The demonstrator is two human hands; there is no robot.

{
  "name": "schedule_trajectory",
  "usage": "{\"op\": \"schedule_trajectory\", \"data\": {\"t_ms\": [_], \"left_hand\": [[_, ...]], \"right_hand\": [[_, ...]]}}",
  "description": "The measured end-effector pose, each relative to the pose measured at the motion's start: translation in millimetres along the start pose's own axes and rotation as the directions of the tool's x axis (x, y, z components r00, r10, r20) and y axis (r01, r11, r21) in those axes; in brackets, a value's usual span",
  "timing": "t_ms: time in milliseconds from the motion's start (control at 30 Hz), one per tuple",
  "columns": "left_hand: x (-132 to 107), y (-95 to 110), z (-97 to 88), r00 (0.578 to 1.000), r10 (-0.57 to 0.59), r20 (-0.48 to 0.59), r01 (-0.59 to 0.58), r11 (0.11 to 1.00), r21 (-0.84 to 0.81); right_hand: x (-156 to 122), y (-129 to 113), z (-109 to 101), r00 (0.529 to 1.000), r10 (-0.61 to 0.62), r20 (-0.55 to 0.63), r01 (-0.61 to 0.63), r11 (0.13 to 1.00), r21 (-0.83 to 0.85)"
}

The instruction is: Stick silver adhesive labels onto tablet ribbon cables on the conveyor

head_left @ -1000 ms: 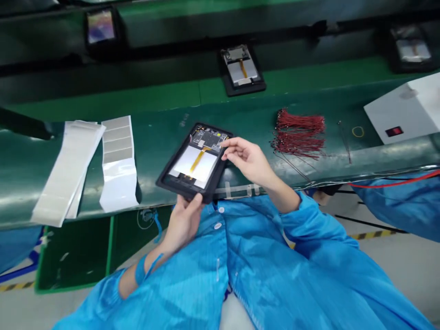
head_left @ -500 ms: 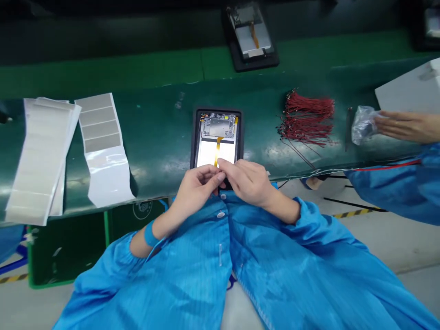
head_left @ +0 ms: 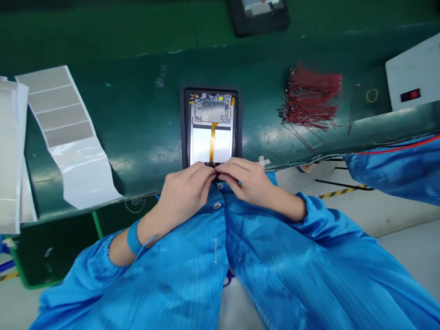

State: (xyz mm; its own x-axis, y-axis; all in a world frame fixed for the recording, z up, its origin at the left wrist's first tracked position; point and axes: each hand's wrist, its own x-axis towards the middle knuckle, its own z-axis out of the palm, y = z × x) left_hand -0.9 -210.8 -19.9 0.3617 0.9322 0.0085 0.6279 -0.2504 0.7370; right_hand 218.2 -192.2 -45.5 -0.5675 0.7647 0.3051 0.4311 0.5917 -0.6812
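An opened tablet (head_left: 220, 145) lies face down in a black tray (head_left: 184, 133) at the table's near edge. Its circuit board (head_left: 212, 110) is at the far end, and an orange flat cable (head_left: 212, 143) runs down the middle. Over the tablet's near end, my left hand (head_left: 185, 187) bends its fingers into a pinch. My right hand (head_left: 248, 181) meets it there, fingertips pressed together and almost touching the left ones. Whatever lies between the fingertips is too small and covered to make out.
Red wires (head_left: 311, 98) lie bundled to the right, beside a white box with a red display (head_left: 410, 95). Sheets of grey labels (head_left: 65, 107) are at left. Another tablet in a black holder (head_left: 261, 20) sits beyond. A green bin (head_left: 58, 256) is below the table.
My hands have shifted to the tablet's near end, and the left one has turned knuckles up. A co-worker's hand and a clear plastic bag at right are gone from view.
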Motion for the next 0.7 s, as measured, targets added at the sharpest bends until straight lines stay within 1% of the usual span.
{"op": "schedule_trajectory", "data": {"t_ms": [33,67,100,133,167,200,233,267,333,367,433,467,533,600,700], "left_hand": [[-2,-1,-0.9,0.994,0.099,0.041,-0.103,0.987,0.121],[-4,-4,-1.6,0.980,0.173,0.102,-0.189,0.963,0.192],[-6,-9,-2.0,0.961,0.224,0.162,-0.257,0.940,0.223],[-8,-15,-2.2,0.944,0.263,0.197,-0.306,0.922,0.235],[-11,-22,-2.2,0.938,0.290,0.193,-0.332,0.910,0.249],[-13,-30,-2.0,0.944,0.294,0.152,-0.326,0.903,0.278],[-16,-39,-1.7,0.957,0.278,0.084,-0.290,0.903,0.318],[-18,-48,-1.2,0.972,0.236,0.000,-0.221,0.907,0.358],[-23,-61,0.8,0.983,0.098,-0.157,-0.033,0.929,0.369],[-26,-66,2.8,0.979,0.022,-0.201,0.047,0.943,0.331],[-30,-68,8.8,0.968,-0.097,-0.230,0.148,0.965,0.218],[-31,-67,12.7,0.963,-0.131,-0.234,0.174,0.969,0.173],[-34,-63,20.7,0.952,-0.169,-0.257,0.210,0.967,0.144],[-36,-60,27.1,0.939,-0.178,-0.294,0.229,0.962,0.148],[-39,-59,31.9,0.926,-0.172,-0.336,0.232,0.962,0.145]], "right_hand": [[0,-2,-2,0.999,0.031,0.031,-0.032,0.998,0.049],[0,-4,-4,0.997,0.050,0.060,-0.055,0.994,0.092],[-1,-5,-5,0.994,0.062,0.087,-0.072,0.990,0.123],[-3,-4,-6,0.991,0.069,0.111,-0.084,0.987,0.140],[-5,-3,-7,0.989,0.078,0.129,-0.096,0.985,0.140],[-7,-1,-6,0.986,0.095,0.135,-0.112,0.986,0.126],[-10,1,-5,0.985,0.120,0.128,-0.133,0.986,0.103],[-12,5,-2,0.983,0.149,0.110,-0.158,0.984,0.077],[-16,11,4,0.978,0.200,0.060,-0.201,0.979,0.027],[-17,14,8,0.977,0.209,0.038,-0.209,0.978,0.003],[-18,20,14,0.980,0.197,0.020,-0.196,0.980,-0.044],[-18,22,16,0.983,0.180,0.022,-0.178,0.982,-0.067],[-18,26,19,0.989,0.137,0.048,-0.132,0.986,-0.102],[-19,28,18,0.993,0.085,0.087,-0.074,0.989,-0.130],[-19,30,16,0.990,0.017,0.141,0.008,0.984,-0.176]]}}
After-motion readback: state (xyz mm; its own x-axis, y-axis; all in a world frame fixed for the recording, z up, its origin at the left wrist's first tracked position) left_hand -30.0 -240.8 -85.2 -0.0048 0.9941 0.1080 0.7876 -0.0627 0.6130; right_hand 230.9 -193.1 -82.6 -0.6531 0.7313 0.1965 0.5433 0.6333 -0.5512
